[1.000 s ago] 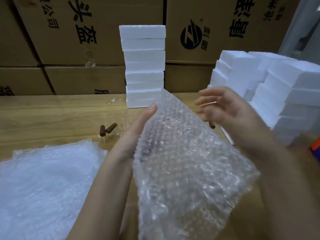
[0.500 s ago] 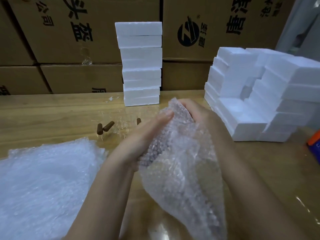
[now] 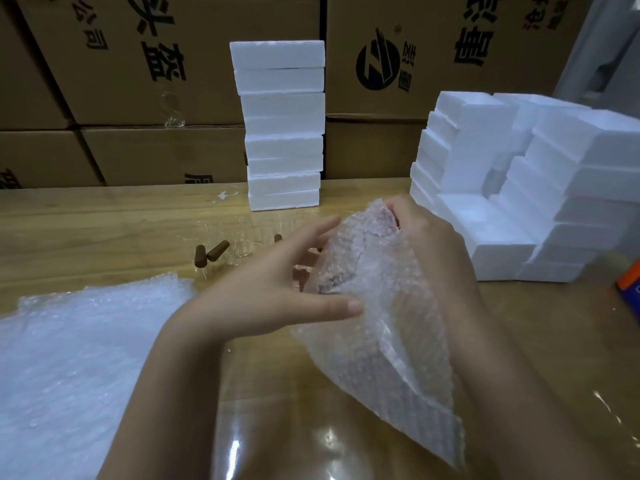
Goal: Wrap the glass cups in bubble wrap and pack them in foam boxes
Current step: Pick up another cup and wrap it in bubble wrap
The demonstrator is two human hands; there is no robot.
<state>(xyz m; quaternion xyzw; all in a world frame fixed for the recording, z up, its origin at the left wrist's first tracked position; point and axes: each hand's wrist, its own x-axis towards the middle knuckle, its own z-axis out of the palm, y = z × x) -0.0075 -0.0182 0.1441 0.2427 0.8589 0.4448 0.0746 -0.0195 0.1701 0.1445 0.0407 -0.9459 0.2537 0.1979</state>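
Observation:
I hold a sheet of bubble wrap (image 3: 377, 327) above the wooden table, bunched at its top and hanging down toward me. My right hand (image 3: 429, 247) grips the bunched top from the right, fingers curled round it. My left hand (image 3: 277, 285) is at the sheet's left side with fingers straight and spread, and its thumb tip presses the wrap. Whether a cup is inside the wrap is hidden. Faint clear glass cups (image 3: 249, 237) with brown handles (image 3: 217, 251) lie on the table behind my left hand. A tall stack of white foam boxes (image 3: 284, 126) stands behind them.
A pile of bubble wrap sheets (image 3: 76, 358) covers the table's left side. More foam boxes (image 3: 519, 188) are heaped at the right, with an orange and blue object (image 3: 629, 282) at the right edge. Printed cardboard cartons (image 3: 145, 64) form a wall behind the table.
The sheet was spread flat between my hands; my right hand came in and closed round its top, bunching it. My left hand loosened and its fingers now spread straight.

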